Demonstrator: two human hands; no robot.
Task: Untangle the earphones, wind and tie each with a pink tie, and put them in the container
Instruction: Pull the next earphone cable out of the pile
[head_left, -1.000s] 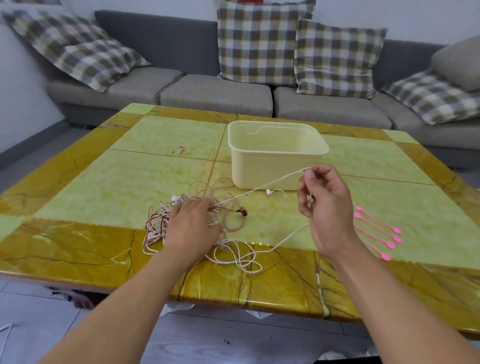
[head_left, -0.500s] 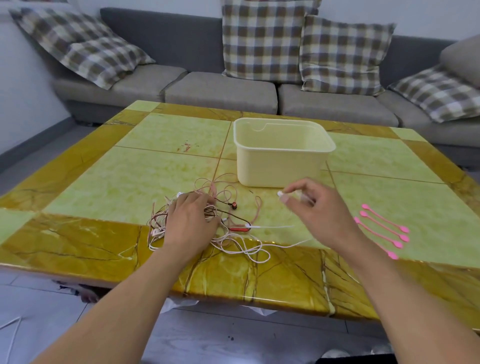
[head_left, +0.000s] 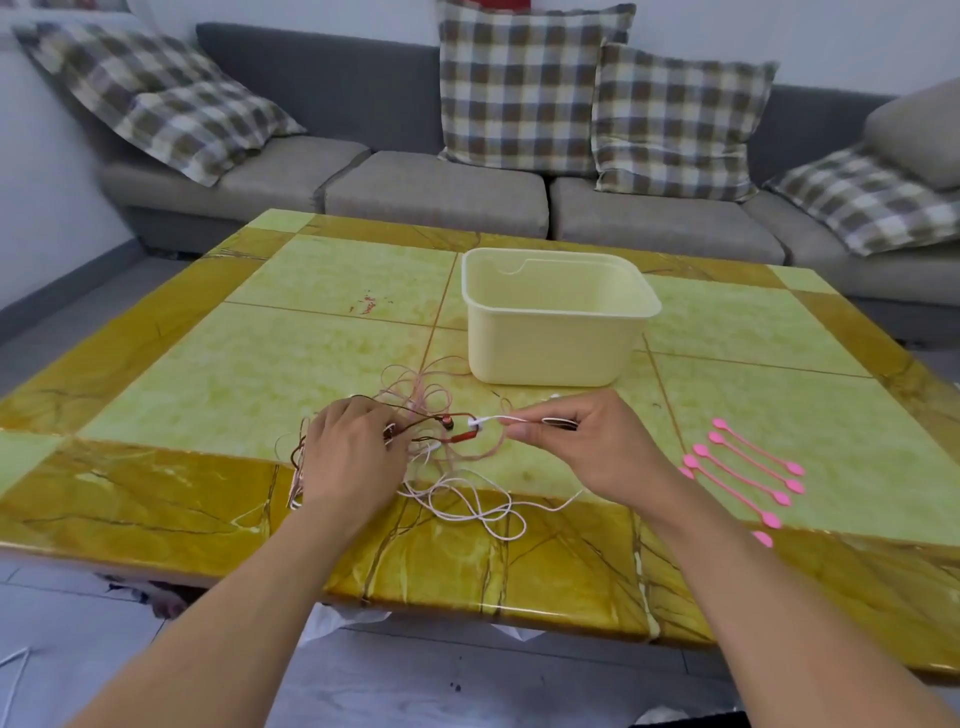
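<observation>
A tangle of white, pink and brown earphone cables (head_left: 431, 447) lies on the table's near middle. My left hand (head_left: 353, 457) rests on the left part of the tangle, fingers curled into the brown cable. My right hand (head_left: 582, 441) pinches a white earphone cable (head_left: 493, 419) just right of the tangle, low over the table. A loose white loop (head_left: 478, 504) trails toward the near edge. The pale yellow container (head_left: 550, 332) stands empty behind the hands. Several pink ties (head_left: 743, 473) lie in a row to the right.
The yellow and green marble-pattern table (head_left: 208, 374) has its near edge just below the cables. A grey sofa (head_left: 436, 192) with checked cushions runs along the far side. Grey floor shows below the table.
My right hand has come down from chest height to the table and moved left toward the tangle, still on the white cable. My left hand stays on the tangle.
</observation>
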